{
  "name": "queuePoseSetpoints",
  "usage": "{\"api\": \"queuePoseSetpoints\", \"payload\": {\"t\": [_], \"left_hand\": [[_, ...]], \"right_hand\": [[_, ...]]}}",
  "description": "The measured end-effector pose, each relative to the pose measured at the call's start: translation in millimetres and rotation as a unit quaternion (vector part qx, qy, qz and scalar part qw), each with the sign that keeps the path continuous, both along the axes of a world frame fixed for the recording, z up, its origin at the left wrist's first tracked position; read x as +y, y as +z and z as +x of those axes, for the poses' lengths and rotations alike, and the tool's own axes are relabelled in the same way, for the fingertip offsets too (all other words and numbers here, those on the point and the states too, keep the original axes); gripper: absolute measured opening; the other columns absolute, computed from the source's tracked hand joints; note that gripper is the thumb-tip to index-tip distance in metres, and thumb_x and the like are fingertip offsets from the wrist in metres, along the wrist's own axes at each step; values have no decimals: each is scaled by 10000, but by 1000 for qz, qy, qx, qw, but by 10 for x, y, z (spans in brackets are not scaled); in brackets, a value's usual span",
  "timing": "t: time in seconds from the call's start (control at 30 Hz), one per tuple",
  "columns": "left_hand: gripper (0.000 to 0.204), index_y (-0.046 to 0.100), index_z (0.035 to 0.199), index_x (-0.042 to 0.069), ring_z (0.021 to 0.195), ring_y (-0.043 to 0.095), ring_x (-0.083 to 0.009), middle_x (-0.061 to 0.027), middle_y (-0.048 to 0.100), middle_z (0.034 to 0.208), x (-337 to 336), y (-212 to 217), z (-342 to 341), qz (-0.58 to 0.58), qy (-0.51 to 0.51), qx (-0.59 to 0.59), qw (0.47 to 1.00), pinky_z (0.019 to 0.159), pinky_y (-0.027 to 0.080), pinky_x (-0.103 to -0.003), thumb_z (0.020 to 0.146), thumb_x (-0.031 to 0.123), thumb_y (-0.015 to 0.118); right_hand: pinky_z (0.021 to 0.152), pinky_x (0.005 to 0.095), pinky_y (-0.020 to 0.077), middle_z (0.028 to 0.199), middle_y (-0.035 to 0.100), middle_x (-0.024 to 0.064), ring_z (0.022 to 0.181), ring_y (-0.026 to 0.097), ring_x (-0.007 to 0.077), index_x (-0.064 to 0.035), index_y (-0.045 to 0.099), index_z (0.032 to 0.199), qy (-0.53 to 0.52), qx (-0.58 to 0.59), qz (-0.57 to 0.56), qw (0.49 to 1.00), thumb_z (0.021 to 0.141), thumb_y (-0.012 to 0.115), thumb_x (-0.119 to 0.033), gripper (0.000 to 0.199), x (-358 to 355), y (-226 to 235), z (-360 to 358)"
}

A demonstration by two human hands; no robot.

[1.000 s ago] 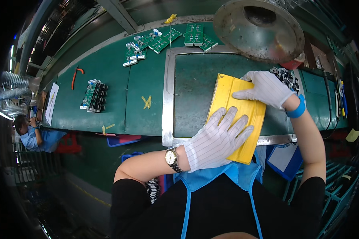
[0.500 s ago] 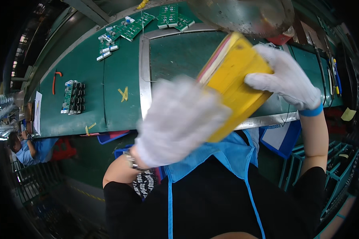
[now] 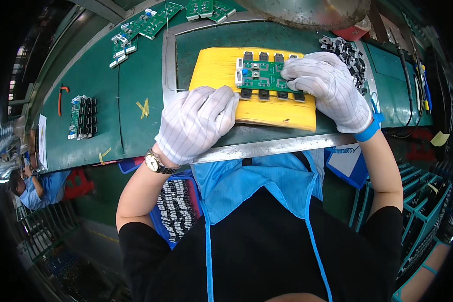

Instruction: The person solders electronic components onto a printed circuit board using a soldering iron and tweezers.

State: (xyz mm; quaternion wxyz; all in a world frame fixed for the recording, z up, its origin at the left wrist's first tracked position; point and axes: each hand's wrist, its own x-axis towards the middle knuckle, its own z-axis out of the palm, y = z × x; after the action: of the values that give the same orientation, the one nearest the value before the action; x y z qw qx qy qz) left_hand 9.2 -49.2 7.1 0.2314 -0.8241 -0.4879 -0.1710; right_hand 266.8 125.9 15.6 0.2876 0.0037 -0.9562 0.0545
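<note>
A yellow board (image 3: 214, 65) with worn edges lies flat on the green workbench in front of me. On top of it rests a green circuit board (image 3: 272, 75) with black components along its two long sides and white blocks at its left end. My right hand (image 3: 332, 88), in a white striped glove, has its fingers bent over the circuit board's right end and grips it. My left hand (image 3: 199, 121), gloved too, is closed at the yellow board's near left edge, apart from the circuit board. Its fingertips are partly hidden.
A heap of black components (image 3: 350, 58) lies right of the yellow board. Several green circuit boards (image 3: 153, 22) lie at the back left. An assembled board (image 3: 83, 117) and orange-handled pliers (image 3: 61, 100) are further left. A large metal dish (image 3: 307, 10) overhangs the far side.
The yellow board was raised and tilted between both hands; now it lies flat on the bench. The circuit board on it has come into view, and my right hand has closed on its end.
</note>
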Motion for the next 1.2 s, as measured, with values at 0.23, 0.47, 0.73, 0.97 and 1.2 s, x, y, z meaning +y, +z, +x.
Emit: {"api": "queuePoseSetpoints", "payload": {"t": [0.23,0.47,0.73,0.97,1.2], "left_hand": [[385,669,1062,91,890,665,-220,-49,678,1079,10,-38,176,-80,5,-23,996,744,556,-343,686,125,741],[544,620,1082,63,880,654,-250,-101,660,1059,36,-90,208,-104,-34,-93,990,747,553,-372,690,366,846],[492,631,959,69,860,655,-268,-87,661,923,116,-30,238,-124,-67,-150,979,748,546,-369,655,352,896],[801,589,1294,67,1153,603,-354,-158,633,1219,569,226,-18,-104,-38,-208,972,1007,481,-434,653,437,896],[944,444,1470,132,1317,498,-356,-149,556,1380,677,-60,76,-229,-29,-196,953,1128,370,-464,701,487,862]], "right_hand": [[1015,392,482,1299,638,93,1200,622,261,-113,547,1107,-19,-96,21,995,879,633,-78,246,7,-38,181],[1037,405,477,1352,603,115,1233,600,282,-82,556,1164,-35,-123,-6,992,882,628,-88,291,-31,-9,233],[1033,406,487,1336,613,122,1239,597,296,-62,574,1146,-49,-133,-9,990,848,654,-35,310,-88,-4,226],[1021,423,493,1303,611,172,1227,585,357,-53,539,1332,-147,26,-118,982,828,780,-176,572,-155,22,88],[1089,430,426,1373,562,165,1297,530,348,-73,464,1451,-186,-75,-123,972,767,830,-429,853,-181,-168,2]]}}
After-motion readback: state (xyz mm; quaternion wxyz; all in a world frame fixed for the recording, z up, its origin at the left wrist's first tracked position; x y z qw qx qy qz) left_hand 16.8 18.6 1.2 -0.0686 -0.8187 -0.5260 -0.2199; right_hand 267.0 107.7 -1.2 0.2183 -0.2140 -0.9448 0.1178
